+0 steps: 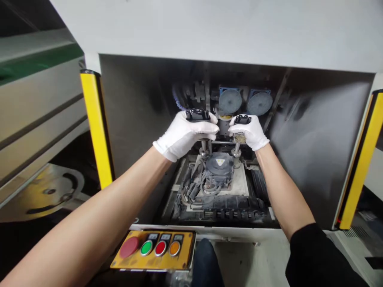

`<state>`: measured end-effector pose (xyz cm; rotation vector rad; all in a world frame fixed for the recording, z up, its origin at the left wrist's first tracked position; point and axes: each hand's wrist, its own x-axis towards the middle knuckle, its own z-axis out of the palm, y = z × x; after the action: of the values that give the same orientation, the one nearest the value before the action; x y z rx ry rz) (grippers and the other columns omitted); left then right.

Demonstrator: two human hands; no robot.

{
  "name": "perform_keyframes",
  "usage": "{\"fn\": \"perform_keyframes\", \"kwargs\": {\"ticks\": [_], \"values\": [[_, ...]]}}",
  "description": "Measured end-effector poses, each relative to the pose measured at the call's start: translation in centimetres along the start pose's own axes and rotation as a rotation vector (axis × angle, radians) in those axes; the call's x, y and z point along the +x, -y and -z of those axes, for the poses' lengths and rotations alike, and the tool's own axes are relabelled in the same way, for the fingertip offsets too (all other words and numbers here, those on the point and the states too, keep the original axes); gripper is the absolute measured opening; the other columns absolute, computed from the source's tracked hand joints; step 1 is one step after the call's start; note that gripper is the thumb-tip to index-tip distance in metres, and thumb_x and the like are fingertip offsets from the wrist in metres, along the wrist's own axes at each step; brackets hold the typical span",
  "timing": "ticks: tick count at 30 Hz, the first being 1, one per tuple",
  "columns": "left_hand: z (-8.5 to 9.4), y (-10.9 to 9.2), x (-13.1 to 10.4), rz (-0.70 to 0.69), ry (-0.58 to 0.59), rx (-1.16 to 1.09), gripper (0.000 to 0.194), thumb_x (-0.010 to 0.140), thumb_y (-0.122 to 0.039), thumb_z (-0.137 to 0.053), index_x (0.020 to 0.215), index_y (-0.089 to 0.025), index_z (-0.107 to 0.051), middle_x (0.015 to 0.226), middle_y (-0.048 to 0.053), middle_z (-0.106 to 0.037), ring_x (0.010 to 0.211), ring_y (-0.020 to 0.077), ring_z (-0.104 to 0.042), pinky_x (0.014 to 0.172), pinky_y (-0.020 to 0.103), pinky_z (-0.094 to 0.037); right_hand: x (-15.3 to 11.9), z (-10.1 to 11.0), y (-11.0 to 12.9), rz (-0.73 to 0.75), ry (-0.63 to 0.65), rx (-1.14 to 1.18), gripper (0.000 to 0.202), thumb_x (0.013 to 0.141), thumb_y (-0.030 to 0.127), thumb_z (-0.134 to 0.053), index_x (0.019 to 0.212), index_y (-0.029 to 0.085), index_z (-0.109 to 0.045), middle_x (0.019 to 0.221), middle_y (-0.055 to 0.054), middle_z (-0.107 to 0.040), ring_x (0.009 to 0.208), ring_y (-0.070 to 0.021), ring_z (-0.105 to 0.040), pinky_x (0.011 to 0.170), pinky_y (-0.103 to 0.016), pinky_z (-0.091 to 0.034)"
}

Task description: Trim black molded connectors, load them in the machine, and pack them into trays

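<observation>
Inside the machine's opening, my left hand (191,133) in a white glove is closed round a black part (198,115), above the left metal post (204,148). My right hand (253,131), gloved too, grips a smaller-looking black part (242,119) above the right metal post (236,150). Just under my right fingers a rough, yellowish-grey block (239,138) shows. Whether either black part touches what is beneath it is hidden by the gloves.
Two round grey discs (230,101) hang behind my hands. A dark round housing (219,167) with cables stands between the posts. Yellow bars (96,127) flank the opening. A yellow button panel (153,250) sits at the front edge, with my knee beside it.
</observation>
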<state>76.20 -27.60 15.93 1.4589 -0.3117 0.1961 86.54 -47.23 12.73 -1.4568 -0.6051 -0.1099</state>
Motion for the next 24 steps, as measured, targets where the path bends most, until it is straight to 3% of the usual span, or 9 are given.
{"fn": "perform_keyframes", "kwargs": {"ticks": [3,7,11,15,19,22,24], "values": [[0.2,-0.2,-1.5,0.13,0.021,-0.214,0.028,0.073,-0.03,-0.086,0.088,-0.014,-0.07,0.078,0.004,-0.065,0.068,0.0166,-0.066,0.065,0.031,-0.059,0.0,0.0,0.2,0.035,-0.052,-0.011,0.016,0.054,0.025,-0.084,0.063,0.018,-0.072,0.06,0.003,-0.067,0.059,-0.0134,-0.063,0.06,-0.026,-0.052],[0.1,-1.0,-3.2,0.227,0.031,-0.3,0.025,0.09,-0.041,-0.075,0.091,-0.016,-0.07,0.087,0.007,-0.069,0.071,0.0192,-0.069,0.066,0.033,-0.06,0.1,0.1,0.5,0.026,0.035,-0.064,0.018,0.052,0.021,-0.087,0.062,0.017,-0.072,0.059,0.002,-0.068,0.058,-0.0143,-0.064,0.058,-0.026,-0.052],[0.3,-1.7,-5.5,0.332,0.038,-0.234,0.04,0.092,-0.056,-0.073,0.095,-0.016,-0.072,0.091,0.012,-0.073,0.073,0.0251,-0.073,0.072,0.042,-0.064,0.3,0.4,0.4,-0.012,0.004,0.041,0.021,0.055,0.023,-0.089,0.065,0.017,-0.071,0.056,0.001,-0.068,0.053,-0.0146,-0.065,0.054,-0.025,-0.052],[0.5,-2.4,-8.7,0.386,0.041,-0.264,0.048,0.094,-0.062,-0.068,0.092,-0.014,-0.074,0.094,0.015,-0.075,0.077,0.0269,-0.074,0.076,0.042,-0.065,0.5,0.4,0.4,-0.009,0.138,-0.042,0.022,0.053,0.017,-0.092,0.064,0.014,-0.073,0.061,-0.003,-0.071,0.058,-0.0174,-0.069,0.057,-0.028,-0.055],[1.1,-4.0,-14.0,0.431,-0.056,-0.384,0.044,0.099,-0.056,-0.064,0.088,-0.015,-0.072,0.092,0.014,-0.076,0.073,0.0235,-0.074,0.076,0.039,-0.066,0.2,0.4,1.8,0.002,-0.016,-0.071,0.023,0.065,0.019,-0.09,0.056,0.015,-0.069,0.059,-0.001,-0.068,0.057,-0.0138,-0.068,0.064,-0.03,-0.054],[1.8,-5.8,-19.6,0.456,-0.138,-0.411,0.039,0.104,-0.048,-0.06,0.086,-0.014,-0.069,0.088,0.013,-0.075,0.071,0.0209,-0.074,0.076,0.036,-0.066,-0.4,0.2,4.6,0.003,0.053,-0.346,0.028,0.076,0.012,-0.083,0.052,0.013,-0.068,0.06,-0.002,-0.069,0.061,-0.0095,-0.066,0.075,-0.036,-0.051],[2.5,-7.1,-24.0,0.455,-0.194,-0.401,0.039,0.106,-0.044,-0.057,0.086,-0.012,-0.067,0.086,0.013,-0.074,0.072,0.0203,-0.074,0.076,0.033,-0.065,-1.5,-1.5,6.5,0.122,0.021,-0.449,0.028,0.079,0.01,-0.082,0.056,0.016,-0.069,0.068,-0.002,-0.071,0.068,-0.0084,-0.064,0.083,-0.034,-0.051]]}}
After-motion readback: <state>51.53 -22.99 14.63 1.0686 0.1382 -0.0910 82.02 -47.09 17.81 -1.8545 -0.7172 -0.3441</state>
